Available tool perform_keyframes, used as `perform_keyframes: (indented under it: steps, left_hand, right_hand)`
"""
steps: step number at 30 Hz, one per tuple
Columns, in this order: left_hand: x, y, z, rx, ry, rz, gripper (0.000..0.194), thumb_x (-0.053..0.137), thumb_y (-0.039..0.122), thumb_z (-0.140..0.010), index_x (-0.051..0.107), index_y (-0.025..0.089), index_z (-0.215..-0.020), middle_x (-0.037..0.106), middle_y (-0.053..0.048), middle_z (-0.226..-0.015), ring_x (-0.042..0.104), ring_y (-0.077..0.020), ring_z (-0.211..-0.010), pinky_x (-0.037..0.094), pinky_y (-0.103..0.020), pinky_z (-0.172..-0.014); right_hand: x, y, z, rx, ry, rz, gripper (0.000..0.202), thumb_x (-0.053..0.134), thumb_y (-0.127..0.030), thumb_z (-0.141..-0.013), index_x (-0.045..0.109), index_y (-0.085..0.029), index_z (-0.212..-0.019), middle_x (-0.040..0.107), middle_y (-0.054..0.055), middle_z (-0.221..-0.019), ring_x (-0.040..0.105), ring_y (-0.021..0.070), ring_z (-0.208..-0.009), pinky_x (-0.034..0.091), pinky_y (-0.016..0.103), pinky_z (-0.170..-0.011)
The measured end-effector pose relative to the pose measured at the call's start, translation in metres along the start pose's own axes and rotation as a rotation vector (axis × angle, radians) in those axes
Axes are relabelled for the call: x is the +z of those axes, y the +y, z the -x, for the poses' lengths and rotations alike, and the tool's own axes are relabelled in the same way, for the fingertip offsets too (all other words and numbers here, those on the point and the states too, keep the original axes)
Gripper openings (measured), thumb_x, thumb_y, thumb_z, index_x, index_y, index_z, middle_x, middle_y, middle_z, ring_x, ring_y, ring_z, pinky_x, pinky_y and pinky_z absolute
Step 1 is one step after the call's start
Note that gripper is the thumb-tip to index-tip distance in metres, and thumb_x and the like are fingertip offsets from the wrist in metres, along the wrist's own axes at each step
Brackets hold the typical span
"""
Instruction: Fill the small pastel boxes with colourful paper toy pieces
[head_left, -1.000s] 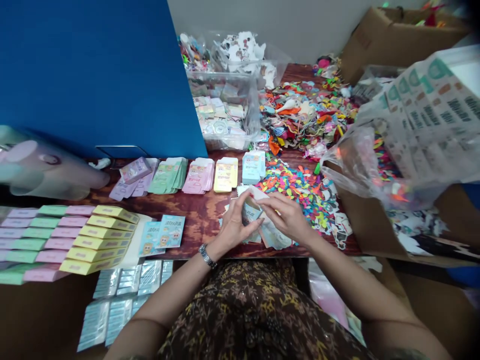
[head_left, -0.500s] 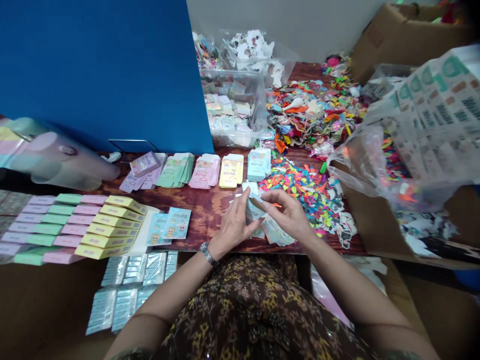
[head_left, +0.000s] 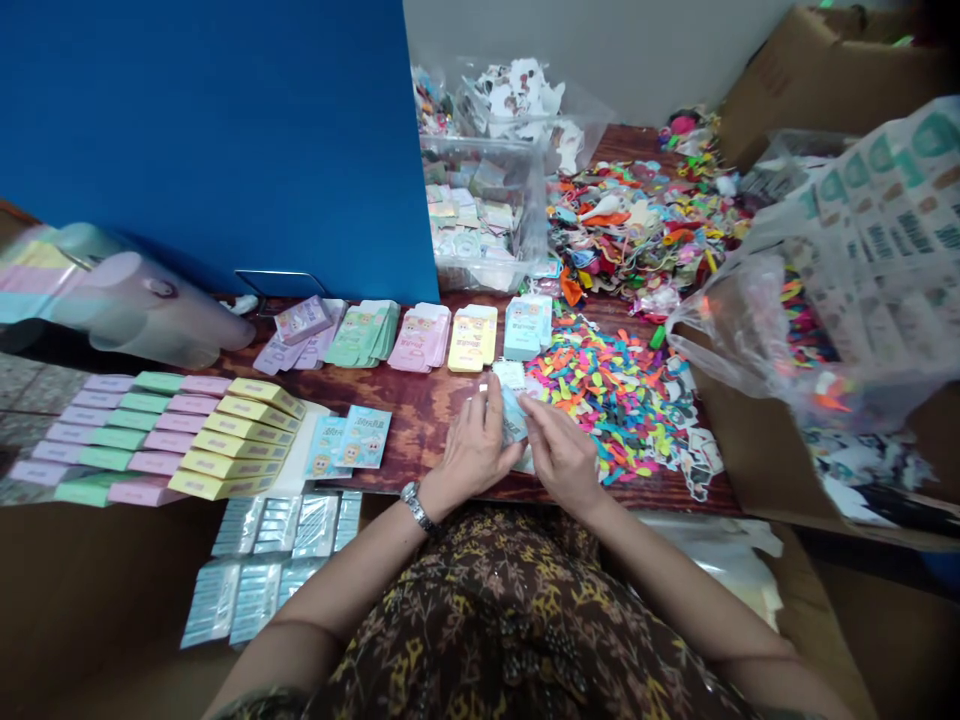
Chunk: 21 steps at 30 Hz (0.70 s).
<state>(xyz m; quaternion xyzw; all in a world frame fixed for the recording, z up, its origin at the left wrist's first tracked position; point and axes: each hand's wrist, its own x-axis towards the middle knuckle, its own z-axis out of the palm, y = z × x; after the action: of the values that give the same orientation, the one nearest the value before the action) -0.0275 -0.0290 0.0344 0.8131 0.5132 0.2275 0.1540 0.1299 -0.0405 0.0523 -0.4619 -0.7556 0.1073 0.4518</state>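
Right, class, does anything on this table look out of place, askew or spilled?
The purple box sits askew across flat purple cartons, unlike the neater yellow stack. Colourful pieces lie loose on the table beside the right hand, spill-like, though perhaps deliberately.

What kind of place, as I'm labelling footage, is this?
Probably a small packing workshop: a row of yellow boxes, loose colourful pieces heaped on the table, and a cardboard carton.

Reddish-brown wooden tabletop (head_left: 420, 410), laden at the back and right.
From its bare middle: green cartons (head_left: 360, 335) at eleven o'clock, pink cartons (head_left: 420, 340) at twelve, yellow cartons (head_left: 472, 340) at one, mixed trinkets (head_left: 645, 230) farther off towards two, small bright loose pieces (head_left: 626, 390) near three.
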Motion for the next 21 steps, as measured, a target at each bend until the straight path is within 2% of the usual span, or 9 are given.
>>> perform_keyframes:
  steps: [3,7,11,14,17,21]
  left_hand:
    - [-0.003,-0.004,0.004,0.036,0.004,-0.007,0.097,0.052,0.037,-0.089,-0.014,0.009,-0.154,0.049,-0.023,-0.125,0.054,-0.0333,-0.106,0.049,-0.046,-0.088]
    - [-0.007,-0.007,0.008,0.038,0.001,-0.073,0.098,0.052,0.04,-0.089,-0.014,0.009,-0.154,0.052,-0.02,-0.119,0.054,-0.0321,-0.103,0.049,-0.044,-0.087]
    - [-0.009,-0.003,0.015,-0.009,0.013,-0.127,0.101,0.054,0.038,-0.086,-0.013,0.003,-0.153,0.054,-0.021,-0.116,0.054,-0.0331,-0.101,0.05,-0.043,-0.084]
    - [-0.014,-0.003,0.026,-0.06,-0.019,-0.176,0.1,0.055,0.038,-0.086,-0.012,0.002,-0.153,0.055,-0.02,-0.115,0.055,-0.0318,-0.101,0.05,-0.041,-0.083]
    - [-0.027,-0.011,0.04,-0.161,-0.066,-0.289,0.093,0.051,0.046,-0.09,-0.002,0.006,-0.155,0.057,-0.016,-0.111,0.056,-0.0294,-0.097,0.049,-0.039,-0.081]
    - [-0.05,-0.041,0.06,-0.365,-0.074,-0.54,0.091,0.048,0.066,-0.088,0.023,0.008,-0.154,0.06,-0.017,-0.104,0.056,-0.0334,-0.097,0.046,-0.046,-0.086]
  right_hand:
    - [0.0,0.001,0.001,-0.032,-0.033,-0.021,0.051,0.049,-0.013,-0.096,0.048,-0.028,-0.144,0.069,0.008,-0.125,0.066,0.0228,-0.113,0.058,0.041,-0.097]
    - [-0.001,0.005,-0.005,-0.029,-0.141,-0.044,0.057,0.053,-0.018,-0.096,0.038,-0.028,-0.151,0.067,0.008,-0.128,0.065,0.0226,-0.116,0.057,0.04,-0.1]
    - [0.014,0.007,0.0,-0.168,-0.176,-0.043,0.067,0.048,-0.011,-0.096,0.025,-0.026,-0.157,0.053,0.01,-0.145,0.053,0.0252,-0.132,0.051,0.044,-0.108]
    - [0.028,0.004,0.008,-0.194,-0.212,-0.074,0.069,0.044,-0.009,-0.096,0.02,-0.026,-0.158,0.048,0.01,-0.15,0.05,0.0253,-0.135,0.05,0.046,-0.109]
    - [0.038,0.002,0.01,-0.159,-0.297,-0.13,0.067,0.045,-0.014,-0.098,0.019,-0.026,-0.158,0.052,0.012,-0.146,0.054,0.0247,-0.131,0.051,0.045,-0.107]
    - [0.045,0.006,0.008,-0.121,-0.309,-0.114,0.067,0.048,-0.019,-0.097,0.02,-0.024,-0.158,0.06,0.015,-0.135,0.059,0.0255,-0.122,0.053,0.044,-0.101]
